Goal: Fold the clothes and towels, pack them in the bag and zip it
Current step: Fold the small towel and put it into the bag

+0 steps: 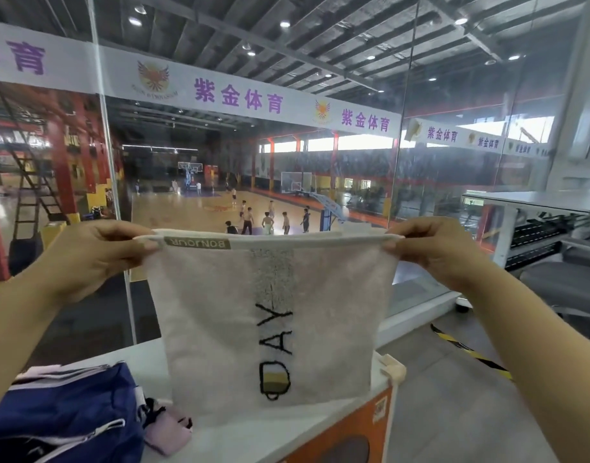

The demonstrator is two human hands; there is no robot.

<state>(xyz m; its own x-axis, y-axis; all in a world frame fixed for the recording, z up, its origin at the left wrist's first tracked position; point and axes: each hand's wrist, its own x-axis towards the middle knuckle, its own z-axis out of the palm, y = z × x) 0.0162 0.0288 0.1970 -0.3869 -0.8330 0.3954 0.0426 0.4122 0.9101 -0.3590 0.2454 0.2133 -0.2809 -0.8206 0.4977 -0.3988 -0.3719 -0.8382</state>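
From the head camera, the left hand (96,259) and right hand (437,252) each keep a pinching grip on a top corner of the towel (270,322), hanging above the white table (253,439). The blue bag (63,416) sits lower left. If one corner slips, the towel may drop crooked and spoil the fold.

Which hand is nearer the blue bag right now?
Left. The left hand pinches the towel top corner almost directly above the blue bag at lower left. The right hand holds the opposite corner, across the towel, farther off.
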